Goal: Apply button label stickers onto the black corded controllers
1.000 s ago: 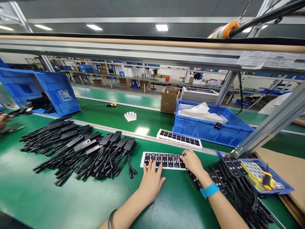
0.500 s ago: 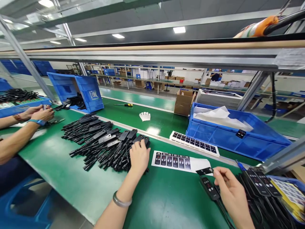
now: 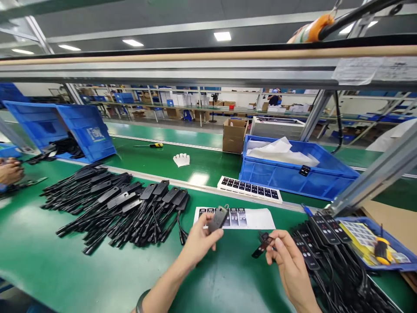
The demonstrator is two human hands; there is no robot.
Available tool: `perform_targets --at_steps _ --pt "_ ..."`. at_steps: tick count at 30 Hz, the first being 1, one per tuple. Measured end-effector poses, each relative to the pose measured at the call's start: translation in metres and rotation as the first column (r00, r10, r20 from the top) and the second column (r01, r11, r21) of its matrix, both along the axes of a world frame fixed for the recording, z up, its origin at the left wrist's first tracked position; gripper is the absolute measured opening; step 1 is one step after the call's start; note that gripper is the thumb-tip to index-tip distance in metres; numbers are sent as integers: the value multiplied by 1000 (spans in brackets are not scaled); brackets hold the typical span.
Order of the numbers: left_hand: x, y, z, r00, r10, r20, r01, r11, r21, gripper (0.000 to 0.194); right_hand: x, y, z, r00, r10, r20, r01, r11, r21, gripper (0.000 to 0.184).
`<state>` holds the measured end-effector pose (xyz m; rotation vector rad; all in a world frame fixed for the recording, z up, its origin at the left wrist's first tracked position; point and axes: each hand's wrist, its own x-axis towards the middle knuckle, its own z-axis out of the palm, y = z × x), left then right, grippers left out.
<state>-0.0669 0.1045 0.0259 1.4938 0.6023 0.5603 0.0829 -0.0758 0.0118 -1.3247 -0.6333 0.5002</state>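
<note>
My left hand (image 3: 199, 240) grips a black corded controller (image 3: 217, 220) by its flat case, over a white label sheet (image 3: 259, 218). Black face labels sit on that sheet, some behind the controller. Between the fingertips of my right hand (image 3: 287, 258) is a black label (image 3: 260, 248) with small printed marks. To the left lies a heap of black corded controllers (image 3: 128, 208) with plain faces. Right of my right hand, several labelled controllers (image 3: 322, 228) are stacked with their cords hanging toward me.
A second label strip (image 3: 249, 188) lies before a blue bin (image 3: 293, 174) lined with white paper. A white glove (image 3: 181, 160) and a screwdriver (image 3: 153, 145) rest farther back. At right stands a blue tray (image 3: 384, 250). Another person's hands (image 3: 10, 170) work at far left.
My left hand has left the heap and moved right, now carrying a controller. My right hand still pinches a label; the labelled controller below it is gone from that spot. The view has swung right.
</note>
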Motion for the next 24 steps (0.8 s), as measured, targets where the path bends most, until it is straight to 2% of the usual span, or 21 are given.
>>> perform_targets --at_steps 1,3,5,6,8,13,18,24 --pt "3 -11 -2 997 -70 31 74 982 -171 40 -1 0 0 1000 8 -17 -8 1000 8 24" --pt "9 -30 -5 987 -145 71 161 887 -433 46 -3 1 2 1000 5 -19 -5 1000 -9 24" --pt "12 -45 -7 978 -182 102 207 787 -582 47 -4 2 3 1000 -13 12 13 998 -53 24" --pt "13 -51 -8 974 -195 116 225 754 -617 46 -5 3 4 999 -20 33 22 996 -81 25" --pt "13 -59 -9 967 -218 132 251 733 -632 42 -7 4 6 998 -25 65 34 990 -137 27" --pt "11 -66 -11 941 -314 124 327 759 -564 43 -11 5 5 991 -20 134 50 972 -231 27" --pt "11 -69 -15 911 -385 144 397 734 -551 50 -14 5 1 989 10 149 28 967 -253 25" --pt "11 -71 -14 903 -410 128 407 721 -560 54 -16 4 2 992 29 119 4 963 -269 25"
